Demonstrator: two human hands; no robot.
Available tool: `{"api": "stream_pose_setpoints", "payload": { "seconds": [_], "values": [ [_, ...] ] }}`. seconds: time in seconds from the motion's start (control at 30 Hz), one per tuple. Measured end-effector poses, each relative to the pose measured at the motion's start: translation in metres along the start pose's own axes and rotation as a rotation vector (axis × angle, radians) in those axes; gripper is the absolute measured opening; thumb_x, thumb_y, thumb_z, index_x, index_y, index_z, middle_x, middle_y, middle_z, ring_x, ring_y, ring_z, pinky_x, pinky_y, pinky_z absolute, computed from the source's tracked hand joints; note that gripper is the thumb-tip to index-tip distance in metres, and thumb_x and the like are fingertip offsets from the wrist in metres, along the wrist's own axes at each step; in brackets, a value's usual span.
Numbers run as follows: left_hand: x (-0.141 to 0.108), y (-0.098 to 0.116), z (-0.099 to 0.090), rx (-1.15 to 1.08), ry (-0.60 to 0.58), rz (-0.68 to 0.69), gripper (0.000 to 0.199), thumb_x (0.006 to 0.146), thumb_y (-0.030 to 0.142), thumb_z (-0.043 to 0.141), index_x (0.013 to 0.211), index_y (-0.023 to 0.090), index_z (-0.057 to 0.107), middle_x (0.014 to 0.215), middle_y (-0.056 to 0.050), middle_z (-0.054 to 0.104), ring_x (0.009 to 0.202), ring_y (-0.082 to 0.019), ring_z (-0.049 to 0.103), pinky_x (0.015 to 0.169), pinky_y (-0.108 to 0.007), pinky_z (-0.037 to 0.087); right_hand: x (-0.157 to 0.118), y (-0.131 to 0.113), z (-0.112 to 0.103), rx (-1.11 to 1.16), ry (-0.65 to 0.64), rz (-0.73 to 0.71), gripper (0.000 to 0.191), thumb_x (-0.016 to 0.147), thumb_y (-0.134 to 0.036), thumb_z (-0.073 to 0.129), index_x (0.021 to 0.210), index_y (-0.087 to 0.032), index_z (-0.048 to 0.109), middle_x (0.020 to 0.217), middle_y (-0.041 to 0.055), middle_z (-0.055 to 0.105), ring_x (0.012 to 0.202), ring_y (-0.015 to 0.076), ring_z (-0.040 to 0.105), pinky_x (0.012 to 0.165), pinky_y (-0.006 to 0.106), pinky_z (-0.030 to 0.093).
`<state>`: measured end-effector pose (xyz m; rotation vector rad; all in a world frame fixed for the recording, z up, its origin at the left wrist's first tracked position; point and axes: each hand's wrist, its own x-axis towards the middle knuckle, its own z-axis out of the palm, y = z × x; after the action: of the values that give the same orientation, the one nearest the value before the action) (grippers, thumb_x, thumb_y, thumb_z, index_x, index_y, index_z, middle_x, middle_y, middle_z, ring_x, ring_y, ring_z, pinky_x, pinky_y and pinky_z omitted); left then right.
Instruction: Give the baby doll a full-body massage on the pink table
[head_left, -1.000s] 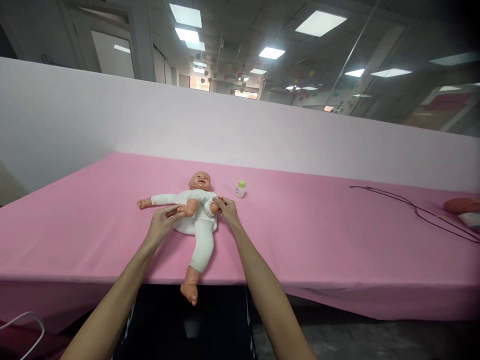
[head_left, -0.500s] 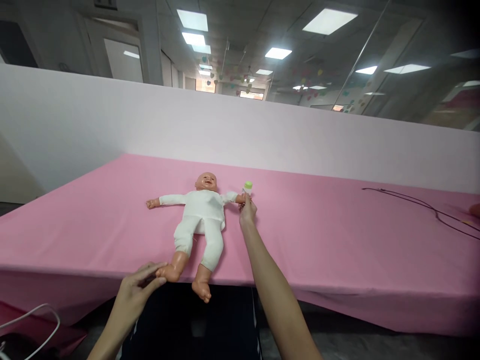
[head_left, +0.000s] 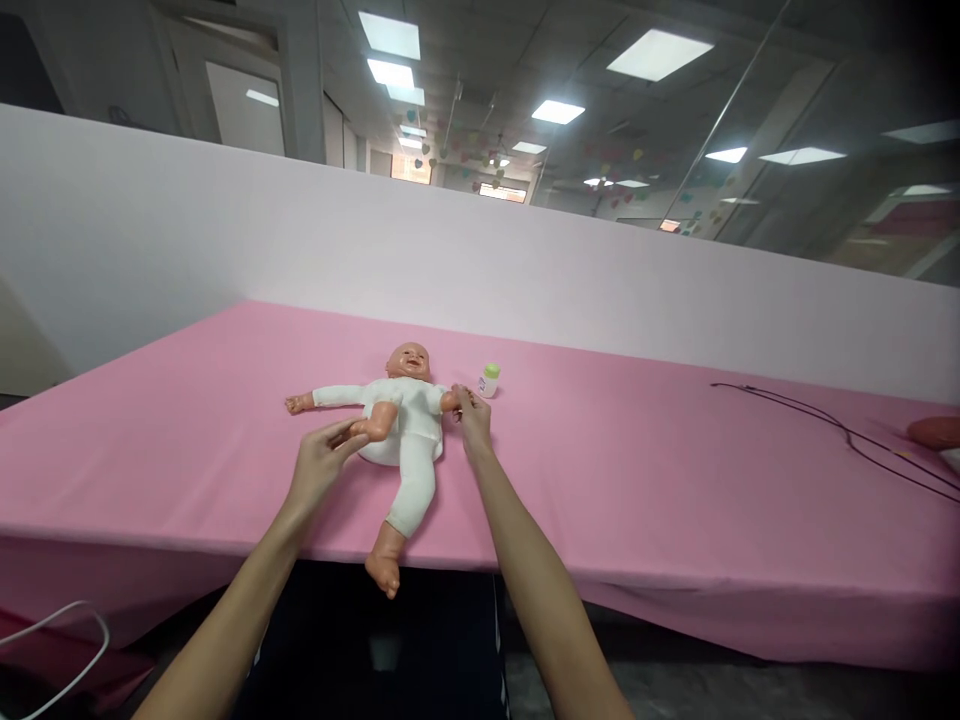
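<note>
A baby doll (head_left: 416,408) in a white cloth body lies on its back on the pink tablecloth (head_left: 637,470), head away from me. My left hand (head_left: 324,455) is closed on the doll's foot (head_left: 381,420), and that leg is bent up over the belly. The other leg (head_left: 412,490) lies straight, its foot at the table's front edge. With my right hand (head_left: 470,412) I grip the doll's hand at the right; its arm is bent in close to the body. A small white jar with a green lid (head_left: 489,381) stands just beyond my right hand, apart from it.
Thin dark cords (head_left: 825,415) lie across the right side of the table. At the right edge is a reddish-brown object (head_left: 934,432), partly cut off. A low white wall (head_left: 562,280) rises behind the table. A white cable (head_left: 97,630) loops at the lower left.
My left hand has lifted the doll's foot from the front edge up to its belly, bending the leg. My right hand has brought the doll's hand inward, away from the jar.
</note>
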<state>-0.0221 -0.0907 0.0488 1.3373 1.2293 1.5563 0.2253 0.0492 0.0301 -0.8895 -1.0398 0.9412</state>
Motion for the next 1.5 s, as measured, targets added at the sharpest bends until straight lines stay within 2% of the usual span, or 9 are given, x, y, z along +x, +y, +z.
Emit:
{"api": "stream_pose_setpoints", "payload": {
  "seconds": [0.13, 0.3, 0.43, 0.73, 0.97, 1.13, 1.27, 1.4, 1.5],
  "values": [
    [-0.073, -0.012, -0.033, 0.112, 0.032, -0.086, 0.047, 0.078, 0.054, 0.085, 0.111, 0.021, 0.084, 0.118, -0.011, 0.081, 0.114, -0.037, 0.074, 0.097, -0.045, 0.061, 0.015, 0.012, -0.020, 0.032, 0.339, 0.088, 0.036, 0.076, -0.056, 0.080, 0.074, -0.021, 0.069, 0.066, -0.0011, 0.063, 0.057, 0.0129, 0.048, 0.055, 0.027, 0.040],
    [-0.128, -0.030, -0.039, 0.132, -0.063, -0.103, 0.041, 0.077, 0.054, 0.085, 0.102, 0.021, 0.087, 0.101, -0.009, 0.083, 0.095, -0.033, 0.078, 0.087, -0.040, 0.065, 0.023, 0.019, -0.035, -0.015, 0.460, 0.144, 0.036, 0.078, -0.054, 0.078, 0.066, -0.023, 0.063, 0.055, -0.0039, 0.056, 0.049, 0.0134, 0.044, 0.047, 0.028, 0.033],
    [-0.096, -0.009, -0.027, 0.083, -0.032, -0.071, 0.041, 0.077, 0.052, 0.085, 0.104, 0.021, 0.087, 0.107, -0.009, 0.082, 0.102, -0.033, 0.077, 0.091, -0.041, 0.063, 0.021, 0.006, -0.026, 0.083, 0.356, 0.058, 0.042, 0.076, -0.060, 0.080, 0.077, -0.020, 0.070, 0.068, -0.0004, 0.064, 0.054, 0.0116, 0.045, 0.050, 0.027, 0.036],
    [0.036, 0.003, 0.013, -0.112, -0.072, 0.025, 0.044, 0.079, 0.051, 0.085, 0.103, 0.015, 0.085, 0.114, -0.014, 0.082, 0.118, -0.037, 0.072, 0.108, -0.049, 0.053, -0.013, -0.013, 0.008, -0.134, -0.306, -0.050, 0.043, 0.077, -0.058, 0.083, 0.066, -0.019, 0.071, 0.066, 0.0007, 0.061, 0.062, 0.0136, 0.047, 0.057, 0.027, 0.039],
    [-0.049, -0.007, -0.021, 0.031, 0.020, -0.097, 0.047, 0.076, 0.051, 0.088, 0.112, 0.021, 0.084, 0.119, -0.010, 0.081, 0.118, -0.036, 0.073, 0.102, -0.042, 0.058, 0.010, 0.004, -0.015, 0.015, 0.271, 0.054, 0.038, 0.076, -0.056, 0.082, 0.071, -0.020, 0.069, 0.065, -0.0015, 0.061, 0.057, 0.0121, 0.045, 0.053, 0.026, 0.039],
    [-0.121, -0.035, -0.047, 0.140, -0.109, -0.116, 0.042, 0.079, 0.053, 0.085, 0.106, 0.022, 0.087, 0.101, -0.008, 0.082, 0.097, -0.031, 0.078, 0.087, -0.037, 0.063, 0.024, 0.010, -0.036, 0.061, 0.511, 0.209, 0.033, 0.079, -0.049, 0.081, 0.070, -0.021, 0.066, 0.061, -0.0026, 0.060, 0.053, 0.0129, 0.048, 0.051, 0.027, 0.040],
    [-0.102, -0.023, -0.042, 0.110, -0.064, -0.091, 0.044, 0.078, 0.055, 0.085, 0.105, 0.021, 0.086, 0.105, -0.009, 0.082, 0.101, -0.033, 0.077, 0.091, -0.039, 0.063, 0.021, -0.002, -0.023, 0.169, 0.357, 0.152, 0.037, 0.075, -0.053, 0.084, 0.080, -0.019, 0.072, 0.067, -0.0010, 0.064, 0.053, 0.0108, 0.046, 0.048, 0.025, 0.035],
    [-0.033, 0.008, -0.018, 0.058, 0.038, -0.026, 0.045, 0.077, 0.052, 0.087, 0.108, 0.020, 0.085, 0.115, -0.010, 0.082, 0.114, -0.035, 0.074, 0.102, -0.043, 0.058, 0.003, -0.013, -0.004, 0.015, -0.043, 0.012, 0.045, 0.074, -0.060, 0.085, 0.076, -0.016, 0.073, 0.064, -0.0011, 0.061, 0.053, 0.0095, 0.042, 0.049, 0.025, 0.032],
    [0.018, 0.015, 0.004, -0.016, -0.056, 0.019, 0.042, 0.079, 0.051, 0.085, 0.103, 0.017, 0.085, 0.115, -0.012, 0.082, 0.117, -0.036, 0.073, 0.106, -0.046, 0.055, -0.010, -0.014, 0.005, -0.127, -0.283, -0.016, 0.046, 0.076, -0.060, 0.084, 0.071, -0.016, 0.074, 0.061, -0.0013, 0.058, 0.055, 0.0105, 0.042, 0.052, 0.026, 0.033]
  ]
}}
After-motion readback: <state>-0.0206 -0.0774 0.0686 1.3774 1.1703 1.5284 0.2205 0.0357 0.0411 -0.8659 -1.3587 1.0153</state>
